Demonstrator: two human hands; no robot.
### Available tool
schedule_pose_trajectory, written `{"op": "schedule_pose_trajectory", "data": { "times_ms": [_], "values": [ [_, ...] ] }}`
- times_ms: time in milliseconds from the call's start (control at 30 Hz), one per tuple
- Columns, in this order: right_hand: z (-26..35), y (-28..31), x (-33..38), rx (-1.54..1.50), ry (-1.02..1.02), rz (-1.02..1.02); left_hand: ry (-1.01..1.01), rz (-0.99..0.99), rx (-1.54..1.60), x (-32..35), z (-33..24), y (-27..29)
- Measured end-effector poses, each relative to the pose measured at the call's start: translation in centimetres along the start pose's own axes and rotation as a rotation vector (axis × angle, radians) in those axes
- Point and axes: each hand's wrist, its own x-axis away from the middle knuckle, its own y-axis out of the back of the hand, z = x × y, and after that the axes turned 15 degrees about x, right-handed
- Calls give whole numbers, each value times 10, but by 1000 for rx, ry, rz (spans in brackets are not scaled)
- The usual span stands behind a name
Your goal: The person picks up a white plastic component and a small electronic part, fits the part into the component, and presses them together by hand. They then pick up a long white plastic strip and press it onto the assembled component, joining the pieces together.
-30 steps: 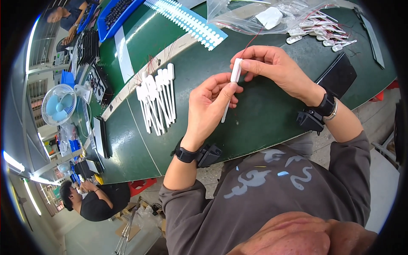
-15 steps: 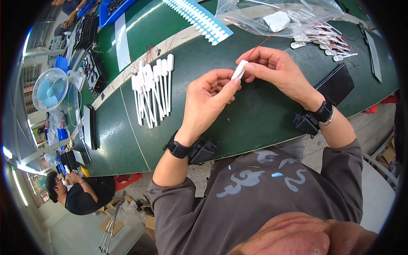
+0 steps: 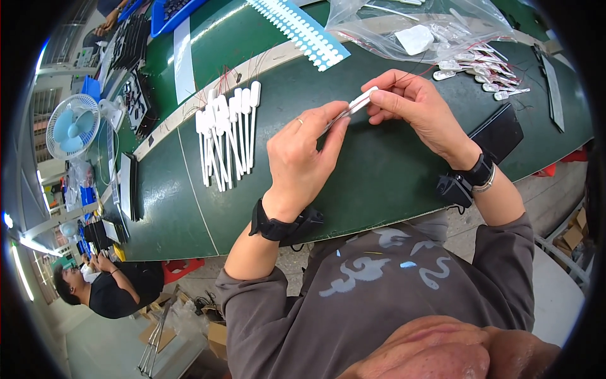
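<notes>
Above the green table (image 3: 189,208), a slim white plastic piece (image 3: 363,99) is held at a slant between my two hands. My left hand (image 3: 303,145) pinches its lower end between thumb and fingers. The upper end sits in the grip of my right hand (image 3: 413,107), thumb on top. My fingers hide part of the piece, so its full shape does not show. To the left of my hands lies a row of white paddle-headed sticks (image 3: 227,132), with thin red and dark wires at their heads.
A blue sheet of white stickers (image 3: 309,35) lies ahead, beside a clear plastic bag (image 3: 379,25). Wired white pieces (image 3: 483,69) are heaped at far right, near a black flat case (image 3: 499,132). At left are a fan (image 3: 74,126) and a seated person (image 3: 120,284).
My left hand has turned, its back now facing up and its fingers straighter along the piece. The white piece has tilted flatter, and my right hand has shifted slightly right.
</notes>
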Motion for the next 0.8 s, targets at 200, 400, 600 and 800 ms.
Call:
{"op": "schedule_pose_trajectory", "data": {
  "times_ms": [200,400,600,800],
  "values": [
    [3,-1,1,8,-14,12,-152,-36,-135,-2,3,-1],
    [1,-2,0,-27,19,-41,-394,-31,-305,-6,4,1],
    [1,-2,1,-67,17,-51,-484,39,-431,-5,3,6],
    [2,-3,1,-42,7,-51,-475,67,-554,-3,0,5]
  ]
}}
